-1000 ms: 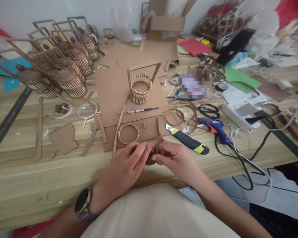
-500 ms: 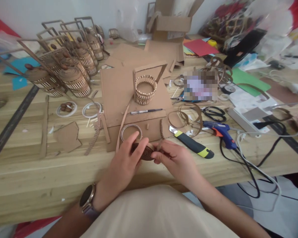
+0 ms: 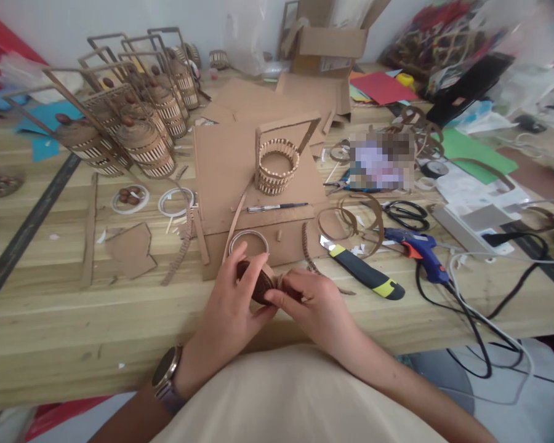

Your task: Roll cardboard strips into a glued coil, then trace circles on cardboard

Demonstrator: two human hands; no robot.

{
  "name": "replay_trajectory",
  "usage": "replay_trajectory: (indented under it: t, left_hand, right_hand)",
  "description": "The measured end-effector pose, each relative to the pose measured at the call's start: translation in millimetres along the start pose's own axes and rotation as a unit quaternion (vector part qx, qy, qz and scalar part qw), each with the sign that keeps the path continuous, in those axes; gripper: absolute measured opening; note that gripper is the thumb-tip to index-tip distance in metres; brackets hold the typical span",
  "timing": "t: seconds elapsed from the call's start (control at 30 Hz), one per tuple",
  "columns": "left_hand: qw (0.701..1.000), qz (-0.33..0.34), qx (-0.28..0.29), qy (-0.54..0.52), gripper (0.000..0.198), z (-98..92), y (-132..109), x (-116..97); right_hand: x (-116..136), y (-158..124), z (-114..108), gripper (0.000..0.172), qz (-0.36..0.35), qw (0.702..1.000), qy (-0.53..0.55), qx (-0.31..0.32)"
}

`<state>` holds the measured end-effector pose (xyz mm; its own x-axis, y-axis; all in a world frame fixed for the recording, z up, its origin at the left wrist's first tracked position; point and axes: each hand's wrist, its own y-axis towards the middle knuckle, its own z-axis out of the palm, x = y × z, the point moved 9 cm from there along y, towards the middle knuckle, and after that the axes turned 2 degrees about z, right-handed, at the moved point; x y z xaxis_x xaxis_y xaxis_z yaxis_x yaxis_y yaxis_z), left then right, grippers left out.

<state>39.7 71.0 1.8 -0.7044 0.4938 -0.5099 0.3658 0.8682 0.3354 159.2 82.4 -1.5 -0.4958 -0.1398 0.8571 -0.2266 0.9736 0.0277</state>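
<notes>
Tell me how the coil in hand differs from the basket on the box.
The coil is dark brown and tightly wound; the basket is pale, slatted and open-topped. The coil is held by the left hand and right hand; the basket stands untouched on the box. Both are round.

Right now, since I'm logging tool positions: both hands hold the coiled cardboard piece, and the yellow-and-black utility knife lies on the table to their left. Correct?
Not quite. In the head view the left hand and right hand do hold the coiled cardboard piece, but the yellow-and-black utility knife lies on the table to their right, not their left.
</notes>
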Motion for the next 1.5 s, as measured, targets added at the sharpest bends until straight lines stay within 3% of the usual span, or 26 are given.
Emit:
replay_trajectory:
  t: [0.2, 0.27, 0.33, 0.47, 0.57, 0.67, 0.77, 0.87, 1.07, 1.3, 1.4, 1.5]
  left_hand:
    - [0.998, -0.040, 0.040, -0.041, 0.058, -7.8, -11.7, 16.2]
    - [0.995, -0.075, 0.050, -0.050, 0.062, -12.1, -15.6, 26.1]
    - [0.990, -0.109, 0.070, -0.050, 0.070, -14.1, -18.3, 34.1]
    - [0.979, -0.113, 0.164, -0.048, 0.071, -2.9, -17.7, 34.9]
    - [0.963, -0.102, 0.247, -0.042, 0.070, 10.8, -17.0, 32.6]
    - [0.948, -0.072, 0.304, -0.056, 0.075, 20.1, -15.7, 25.5]
    - [0.950, -0.051, 0.301, -0.062, 0.080, 19.9, -10.8, 19.4]
    - [0.951, -0.039, 0.298, -0.065, 0.082, 20.1, -8.2, 14.7]
    - [0.955, -0.039, 0.284, -0.078, 0.082, 20.9, -6.1, 12.0]
    - [0.958, -0.107, 0.262, -0.048, 0.078, 15.1, -4.0, 26.1]
    - [0.957, -0.116, 0.262, -0.034, 0.078, 14.4, -2.5, 27.4]
    - [0.955, -0.110, 0.272, -0.029, 0.078, 18.0, -2.6, 23.9]
  right_hand:
    - [2.3, 8.1, 15.4, 0.021, -0.086, 0.986, -0.072, 0.126]
    - [-1.7, 19.2, 15.7, 0.015, -0.133, 0.971, -0.149, 0.129]
    - [-6.8, 33.5, 17.2, 0.020, -0.176, 0.948, -0.246, 0.099]
    - [-11.1, 49.9, 41.1, 0.018, -0.242, 0.900, -0.339, 0.125]
    - [-2.2, 51.5, 38.1, 0.014, -0.250, 0.911, -0.301, 0.125]
    - [12.2, 46.7, 15.4, 0.017, -0.255, 0.934, -0.226, 0.103]
    - [20.8, 42.5, -11.4, 0.014, -0.253, 0.948, -0.184, 0.050]
    - [17.8, 42.5, -30.6, 0.033, -0.224, 0.965, -0.138, -0.014]
    - [12.2, 40.1, -33.3, 0.024, -0.215, 0.967, -0.126, -0.058]
    - [14.2, 27.8, -45.3, 0.023, -0.217, 0.960, -0.156, -0.089]
    - [17.2, 24.5, -56.7, 0.019, -0.222, 0.943, -0.192, -0.153]
    - [30.9, 18.9, -47.9, 0.021, -0.288, 0.898, -0.280, -0.178]
